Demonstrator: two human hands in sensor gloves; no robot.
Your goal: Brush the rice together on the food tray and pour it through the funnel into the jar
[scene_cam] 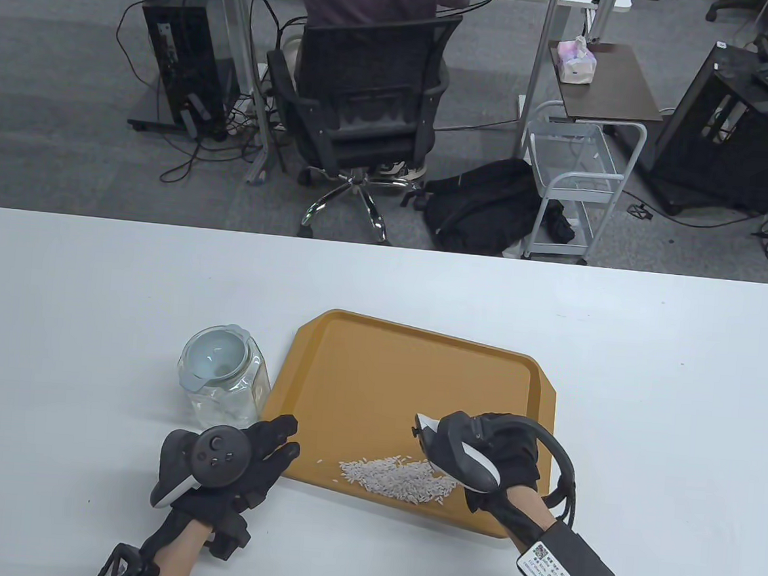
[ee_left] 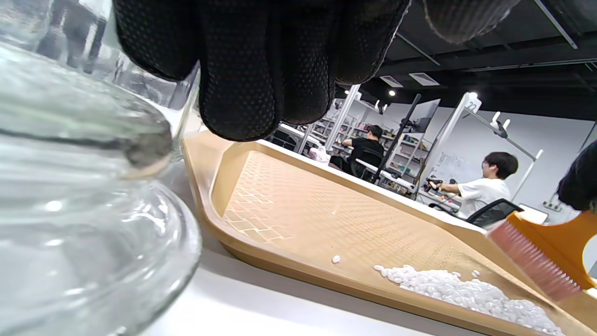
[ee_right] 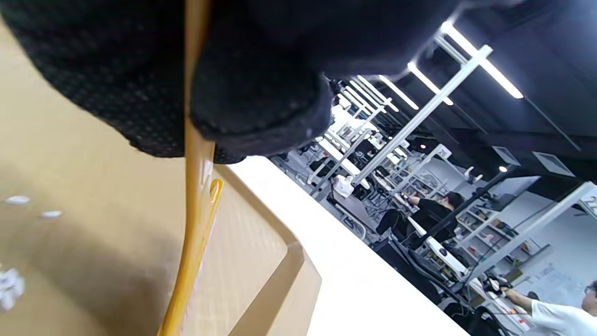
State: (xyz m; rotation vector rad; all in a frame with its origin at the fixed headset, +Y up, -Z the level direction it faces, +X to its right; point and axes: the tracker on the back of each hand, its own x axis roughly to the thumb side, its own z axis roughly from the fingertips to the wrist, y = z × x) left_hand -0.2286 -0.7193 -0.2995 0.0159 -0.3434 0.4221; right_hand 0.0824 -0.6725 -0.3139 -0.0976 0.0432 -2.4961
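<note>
A mustard food tray (scene_cam: 384,380) lies mid-table with a strip of white rice (scene_cam: 397,479) by its front rim. Left of it stands a glass jar (scene_cam: 231,402) with a pale funnel (scene_cam: 213,355) in its mouth. My left hand (scene_cam: 267,447) rests with straight fingers on the tray's front-left rim, beside the jar. My right hand (scene_cam: 451,450) is over the rice's right end and grips an orange brush. In the left wrist view the brush (ee_left: 536,261) tilts its pink bristles onto the rice (ee_left: 466,294). In the right wrist view the brush handle (ee_right: 196,210) runs down between gloved fingers (ee_right: 252,107).
The white table (scene_cam: 647,385) spreads wide to the right and behind the tray. Beyond its far edge a person sits on an office chair (scene_cam: 364,102), with a black backpack (scene_cam: 488,206) and a white trolley (scene_cam: 575,183) on the floor.
</note>
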